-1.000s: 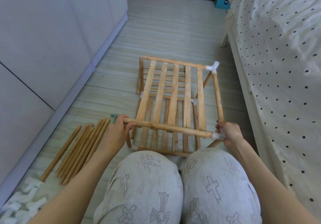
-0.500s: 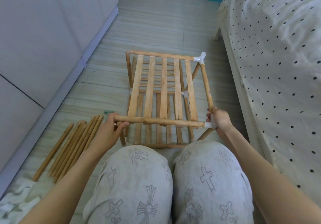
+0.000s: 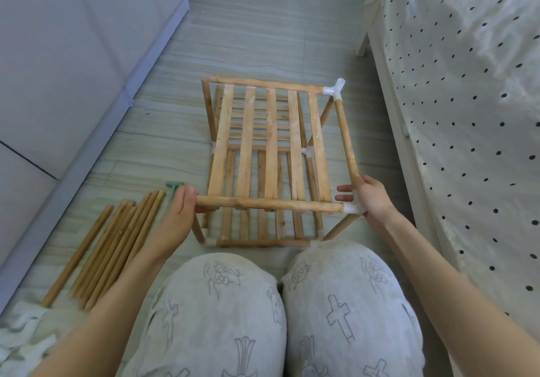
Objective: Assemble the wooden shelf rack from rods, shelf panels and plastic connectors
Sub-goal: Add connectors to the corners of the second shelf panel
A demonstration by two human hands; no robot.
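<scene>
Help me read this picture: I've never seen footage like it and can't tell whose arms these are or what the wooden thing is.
The camera sits on a person's head, looking down past their knees at the floor. Both arms are theirs. Before them stands a half-built wooden rack of slatted shelves, rods and white plastic connectors. The left hand touches the left end of the near top rod, its fingers fairly straight. The right hand holds the white corner connector at the other end. Spare rods lie on the floor at left, beside a small green tool. A dotted bedspread hangs at right.
</scene>
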